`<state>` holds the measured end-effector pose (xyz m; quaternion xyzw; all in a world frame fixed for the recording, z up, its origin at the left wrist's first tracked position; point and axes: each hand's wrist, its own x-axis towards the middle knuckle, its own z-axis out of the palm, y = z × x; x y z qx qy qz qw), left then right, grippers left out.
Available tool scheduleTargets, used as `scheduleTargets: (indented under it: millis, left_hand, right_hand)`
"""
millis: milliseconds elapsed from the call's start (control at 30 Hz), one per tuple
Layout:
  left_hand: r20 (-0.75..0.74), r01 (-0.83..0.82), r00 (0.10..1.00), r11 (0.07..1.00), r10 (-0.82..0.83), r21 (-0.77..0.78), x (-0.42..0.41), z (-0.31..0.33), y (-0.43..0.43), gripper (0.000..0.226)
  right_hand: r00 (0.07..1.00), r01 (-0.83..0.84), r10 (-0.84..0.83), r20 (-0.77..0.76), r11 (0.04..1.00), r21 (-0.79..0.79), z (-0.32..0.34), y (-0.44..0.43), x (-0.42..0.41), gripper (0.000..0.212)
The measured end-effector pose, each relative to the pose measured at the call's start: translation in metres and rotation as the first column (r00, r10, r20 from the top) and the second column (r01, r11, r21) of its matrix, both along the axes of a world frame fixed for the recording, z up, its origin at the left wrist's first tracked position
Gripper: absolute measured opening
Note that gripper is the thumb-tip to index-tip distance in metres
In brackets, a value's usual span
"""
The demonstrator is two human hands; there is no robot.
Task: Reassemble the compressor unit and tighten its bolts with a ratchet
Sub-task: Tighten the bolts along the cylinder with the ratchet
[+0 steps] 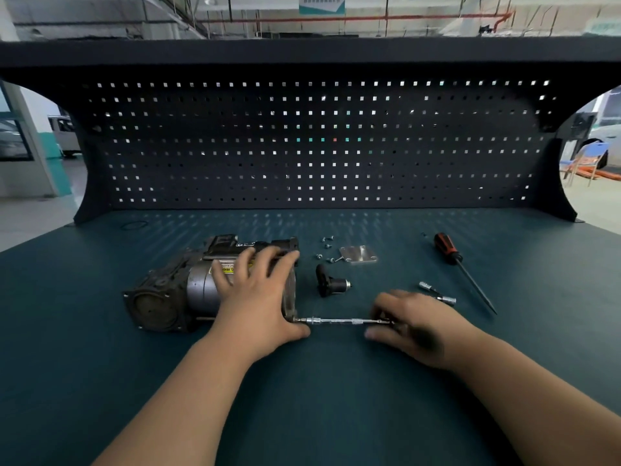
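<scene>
The compressor unit (174, 290), a grey motor cylinder with a dark head, lies on its side on the green bench mat (302, 381). My left hand (255, 290) presses flat on top of its right end, fingers spread. A long thin silver extension bar (339, 321) runs level from a bolt at the compressor's lower right corner to my right hand (410, 324). That hand's fingers curl round the bar's right end, and its palm hides whatever handle is there.
Loose screws (326, 247), a small metal cover plate (358, 254) and a black fitting (331, 284) lie behind the bar. A socket piece (437, 293) and an orange-handled screwdriver (460, 269) lie at the right. A dark pegboard (312, 142) closes the bench's back.
</scene>
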<state>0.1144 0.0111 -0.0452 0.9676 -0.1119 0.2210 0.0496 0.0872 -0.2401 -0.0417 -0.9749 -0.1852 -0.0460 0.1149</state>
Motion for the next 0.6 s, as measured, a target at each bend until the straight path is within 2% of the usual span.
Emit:
scheduleTargets:
  millis: [33, 67, 167, 267, 367, 433, 467, 533, 600]
  left_hand:
    - [0.019, 0.021, 1.000, 1.000, -0.022, 0.018, -0.001, -0.003, -0.004, 0.111]
    - [0.040, 0.039, 0.998, 0.999, -0.040, 0.035, -0.002, -0.003, -0.004, 0.110]
    - [0.087, 0.108, 0.990, 0.990, -0.115, 0.088, -0.001, -0.001, 0.021, 0.114]
    - [0.091, 0.105, 0.990, 0.993, -0.110, 0.054, -0.004, -0.007, 0.044, 0.112]
    - [0.094, 0.049, 0.994, 0.999, -0.048, -0.010, -0.003, -0.013, 0.034, 0.118]
    - [0.079, 0.023, 0.997, 1.000, -0.022, -0.010, -0.001, -0.012, 0.028, 0.120]
    - [0.076, 0.014, 0.997, 1.000, -0.013, -0.003, 0.000, -0.011, 0.028, 0.120]
    - [0.083, 0.008, 0.997, 1.000, -0.007, -0.004, 0.000, -0.012, 0.029, 0.121]
    - [0.091, 0.020, 0.996, 1.000, -0.019, -0.013, -0.003, -0.015, 0.030, 0.119]
  right_hand:
    - [0.998, -0.054, 0.055, 0.017, 0.997, -0.058, -0.003, -0.001, 0.000, 0.035]
    - [0.997, -0.063, 0.066, 0.045, 0.997, -0.052, -0.006, 0.000, 0.000, 0.034]
    - [0.987, -0.044, 0.027, 0.158, 0.993, 0.108, -0.013, 0.004, -0.002, 0.031]
    - [0.995, 0.008, -0.033, 0.091, 0.966, 0.260, -0.018, 0.008, -0.003, 0.036]
    - [0.997, 0.068, -0.077, 0.016, 0.947, 0.315, -0.015, 0.011, 0.002, 0.039]
    - [0.981, 0.186, -0.145, -0.131, 0.898, 0.399, -0.008, 0.014, 0.007, 0.040]
    - [0.952, 0.273, -0.175, -0.251, 0.855, 0.441, -0.003, 0.016, 0.010, 0.040]
    - [0.823, 0.449, -0.153, -0.548, 0.766, 0.460, 0.006, 0.019, 0.014, 0.041]
    - [0.652, 0.550, -0.081, -0.754, 0.735, 0.397, 0.013, 0.020, 0.018, 0.040]
